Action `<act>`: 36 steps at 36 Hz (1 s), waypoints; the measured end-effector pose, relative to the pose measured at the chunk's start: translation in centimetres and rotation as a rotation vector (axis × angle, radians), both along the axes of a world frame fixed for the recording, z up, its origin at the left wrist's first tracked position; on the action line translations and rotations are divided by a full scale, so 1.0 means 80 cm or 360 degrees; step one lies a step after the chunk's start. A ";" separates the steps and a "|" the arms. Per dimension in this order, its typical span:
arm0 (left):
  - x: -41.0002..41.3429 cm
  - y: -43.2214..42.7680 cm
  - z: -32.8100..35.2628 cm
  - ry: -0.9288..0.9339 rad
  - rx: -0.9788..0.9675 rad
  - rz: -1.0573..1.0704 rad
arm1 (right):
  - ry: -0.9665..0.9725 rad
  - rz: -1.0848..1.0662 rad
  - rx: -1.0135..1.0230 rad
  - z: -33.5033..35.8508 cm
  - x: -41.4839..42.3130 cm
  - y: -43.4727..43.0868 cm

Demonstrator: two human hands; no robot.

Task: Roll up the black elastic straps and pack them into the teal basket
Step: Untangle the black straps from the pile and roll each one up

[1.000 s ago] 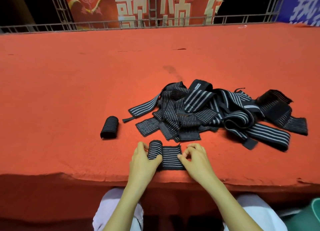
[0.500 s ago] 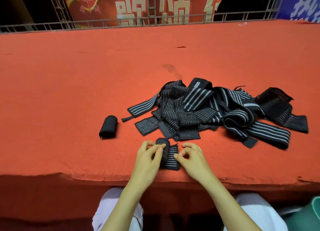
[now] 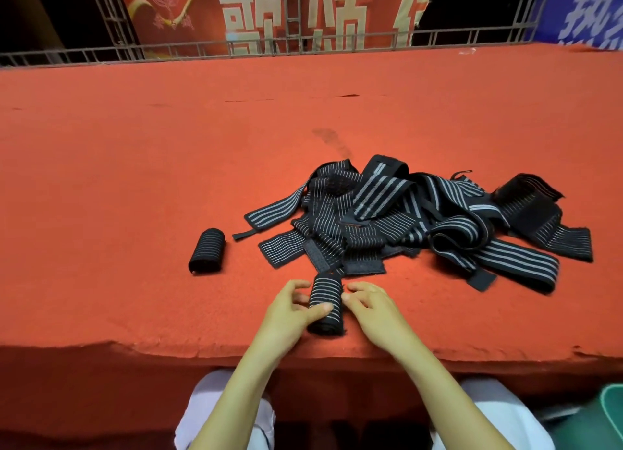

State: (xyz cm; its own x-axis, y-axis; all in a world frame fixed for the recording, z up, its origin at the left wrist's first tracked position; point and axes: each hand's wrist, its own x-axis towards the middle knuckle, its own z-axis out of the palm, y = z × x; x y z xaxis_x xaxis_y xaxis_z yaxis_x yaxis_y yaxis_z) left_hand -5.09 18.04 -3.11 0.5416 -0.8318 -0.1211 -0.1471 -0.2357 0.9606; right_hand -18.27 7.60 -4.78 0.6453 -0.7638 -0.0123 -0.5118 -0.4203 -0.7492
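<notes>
A fully rolled black strap with grey stripes [image 3: 325,301] lies near the front edge of the red surface. My left hand [image 3: 290,309] holds it, thumb across its near part and fingers behind. My right hand [image 3: 372,306] sits against its right side with curled fingertips touching it. A second rolled strap [image 3: 206,256] lies to the left. A tangled pile of unrolled striped straps [image 3: 404,217] lies behind and to the right. A corner of the teal basket [image 3: 606,419] shows at the bottom right, below the surface.
The red carpeted surface [image 3: 135,180] stretches far back to a metal truss rail [image 3: 303,45] with banners behind. Its front edge [image 3: 135,348] drops off just before my knees.
The flat tail of the strap between my hands has been rolled up. The roll has moved right, and my two hands have closed in on either side of it.
</notes>
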 end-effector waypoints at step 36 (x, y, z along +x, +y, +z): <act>-0.003 0.007 -0.023 -0.0800 -0.0637 -0.0211 | -0.0986 0.0172 -0.0139 0.005 -0.004 0.017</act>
State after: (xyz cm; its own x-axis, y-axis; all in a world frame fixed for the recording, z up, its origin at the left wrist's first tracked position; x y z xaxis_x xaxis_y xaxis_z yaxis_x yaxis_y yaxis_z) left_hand -5.36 18.57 -4.94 0.3410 -0.8238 0.4528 -0.6043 0.1769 0.7769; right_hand -18.56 8.95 -4.42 0.5863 -0.6752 0.4476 0.0545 -0.5183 -0.8534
